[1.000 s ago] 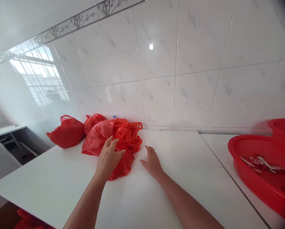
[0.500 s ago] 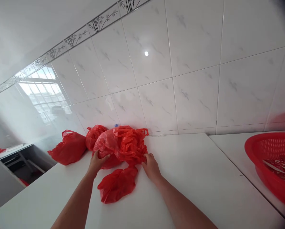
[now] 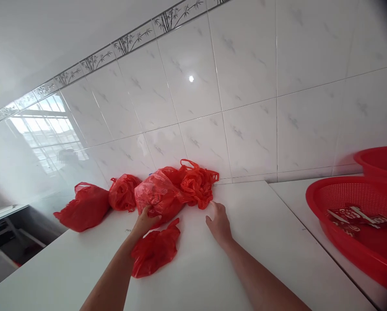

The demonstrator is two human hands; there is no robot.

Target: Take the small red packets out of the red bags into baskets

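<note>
A full, knotted red plastic bag [image 3: 157, 194] leans by the tiled wall. My left hand [image 3: 147, 222] rests against its near left side, thumb and fingers apart. To its right is a crumpled heap of thin red plastic bags [image 3: 198, 185] with loops sticking up. My right hand [image 3: 221, 222] is just in front of that heap, fingers apart and nothing held. A flat, crumpled red bag [image 3: 156, 250] lies on the white tabletop [image 3: 196, 268], partly behind my left wrist.
Farther left stand a small red bag [image 3: 125, 192] and a larger filled red bag [image 3: 85, 207]. On the right, a red plastic basket [image 3: 349, 246] holds printed packets [image 3: 355, 216]. Behind it is another red basket [image 3: 379, 162]. A seam runs between the two tabletops.
The full bag and the crumpled heap have shifted right, away from the small bag. My right hand has come off the heap. The view has turned right, showing more of the baskets.
</note>
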